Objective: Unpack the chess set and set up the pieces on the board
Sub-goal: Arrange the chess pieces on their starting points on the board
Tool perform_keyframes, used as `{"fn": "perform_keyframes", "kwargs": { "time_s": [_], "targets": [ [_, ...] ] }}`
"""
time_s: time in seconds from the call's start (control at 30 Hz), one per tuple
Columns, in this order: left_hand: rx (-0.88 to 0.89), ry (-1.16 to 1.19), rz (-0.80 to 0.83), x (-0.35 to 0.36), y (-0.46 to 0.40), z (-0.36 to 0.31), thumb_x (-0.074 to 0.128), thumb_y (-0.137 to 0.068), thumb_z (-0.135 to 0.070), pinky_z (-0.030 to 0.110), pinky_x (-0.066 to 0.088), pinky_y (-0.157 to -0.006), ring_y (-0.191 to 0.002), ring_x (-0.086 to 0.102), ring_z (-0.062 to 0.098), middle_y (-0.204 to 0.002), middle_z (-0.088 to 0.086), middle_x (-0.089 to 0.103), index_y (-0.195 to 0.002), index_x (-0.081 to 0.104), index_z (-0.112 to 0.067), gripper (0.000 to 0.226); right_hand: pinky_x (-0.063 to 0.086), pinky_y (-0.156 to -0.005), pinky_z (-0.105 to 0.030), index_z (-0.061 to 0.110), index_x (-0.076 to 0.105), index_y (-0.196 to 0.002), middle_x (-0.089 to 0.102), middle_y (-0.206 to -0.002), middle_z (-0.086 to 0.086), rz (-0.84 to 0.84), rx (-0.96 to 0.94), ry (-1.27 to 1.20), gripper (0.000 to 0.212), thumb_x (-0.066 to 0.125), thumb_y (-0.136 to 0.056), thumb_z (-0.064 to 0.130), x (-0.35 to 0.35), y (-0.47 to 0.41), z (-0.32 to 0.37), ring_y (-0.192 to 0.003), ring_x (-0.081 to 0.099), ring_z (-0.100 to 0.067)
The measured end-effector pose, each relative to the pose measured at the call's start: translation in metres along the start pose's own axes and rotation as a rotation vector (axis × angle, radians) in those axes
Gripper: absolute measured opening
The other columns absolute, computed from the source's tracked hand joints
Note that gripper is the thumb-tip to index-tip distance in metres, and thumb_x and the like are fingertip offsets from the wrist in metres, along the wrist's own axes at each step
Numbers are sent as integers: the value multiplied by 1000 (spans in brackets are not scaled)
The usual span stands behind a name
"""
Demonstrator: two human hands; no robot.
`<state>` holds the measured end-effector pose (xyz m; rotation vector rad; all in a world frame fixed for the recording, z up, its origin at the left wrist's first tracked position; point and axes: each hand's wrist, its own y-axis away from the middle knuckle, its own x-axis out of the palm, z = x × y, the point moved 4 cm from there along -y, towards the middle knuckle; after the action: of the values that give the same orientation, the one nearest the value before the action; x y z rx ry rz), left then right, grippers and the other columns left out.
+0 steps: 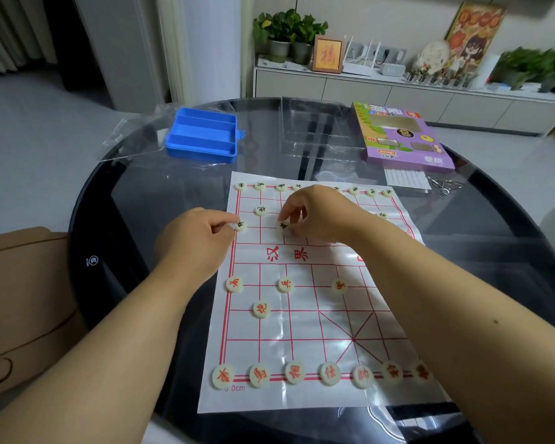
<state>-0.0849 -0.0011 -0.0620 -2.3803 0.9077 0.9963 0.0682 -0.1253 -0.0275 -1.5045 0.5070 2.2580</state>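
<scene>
A white paper Chinese-chess board point(305, 318) with red lines lies on the dark glass table. Round cream pieces with red characters line its near edge point(293, 372), and others stand further up point(285, 285). Black-lettered pieces line the far edge point(259, 186). My left hand point(196, 238) pinches a black-lettered piece point(239, 224) at the board's left edge. My right hand point(318, 213) pinches another black-lettered piece point(283, 226) two columns to the right. Part of the far row is hidden behind my right hand.
A blue plastic tray point(202, 136) with dividers sits at the back left on a clear plastic bag. A purple game box point(401, 136) and clear plastic insert point(314, 129) lie at the back right. A brown chair point(23, 302) stands left of the table.
</scene>
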Motion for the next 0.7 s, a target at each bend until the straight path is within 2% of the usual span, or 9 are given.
{"fn": "perform_keyframes", "kwargs": {
  "time_s": [0.1, 0.23, 0.37, 0.47, 0.57, 0.7],
  "targets": [
    [5, 39, 14, -2, 2, -2, 53, -95, -34, 28, 56, -59, -71, 63, 5, -83, -19, 60, -115, 64, -33, 23, 48, -74, -19, 22, 67, -110, 62, -99, 5, -93, 7, -29, 26, 69, -84, 24, -20, 5, -13, -83, 57, -10],
    [-8, 36, 14, -4, 0, -3, 52, -95, -39, 24, 49, -55, -72, 66, 8, -77, -14, 66, -115, 59, -32, 23, 45, -64, -16, 17, 70, -104, 63, -93, 3, -289, 142, -101, 19, 68, -85, 20, -54, 14, -49, -77, 57, -12],
    [-40, 37, 7, -4, 1, -3, 53, -94, -38, 23, 47, -54, -72, 67, 8, -79, -13, 68, -107, 60, -29, 17, 42, -57, -17, 17, 71, -99, 62, -89, 4, -193, 208, -24, 17, 71, -83, 23, -44, 16, -69, -72, 56, -10],
    [-50, 47, 5, -4, 2, -3, 53, -94, -36, 24, 49, -55, -72, 67, 8, -80, -12, 68, -103, 60, -28, 14, 39, -63, -19, 19, 72, -101, 62, -91, 5, -168, 207, 20, 19, 70, -83, 25, -31, 13, -70, -78, 55, -12],
    [-55, 48, -2, -4, 2, -3, 52, -94, -34, 26, 51, -57, -74, 66, 8, -81, -12, 68, -103, 60, -28, 14, 36, -54, -16, 21, 70, -107, 62, -95, 2, -142, 195, 44, 23, 67, -84, 26, -26, 11, -63, -79, 54, -14],
    [-65, 53, -9, -4, 2, -2, 52, -95, -33, 24, 48, -55, -74, 65, 7, -82, -13, 67, -104, 59, -28, 13, 38, -55, -15, 22, 70, -108, 65, -97, 2, -107, 158, 76, 24, 69, -84, 25, -25, 12, -60, -81, 57, -16]
  ]
}}
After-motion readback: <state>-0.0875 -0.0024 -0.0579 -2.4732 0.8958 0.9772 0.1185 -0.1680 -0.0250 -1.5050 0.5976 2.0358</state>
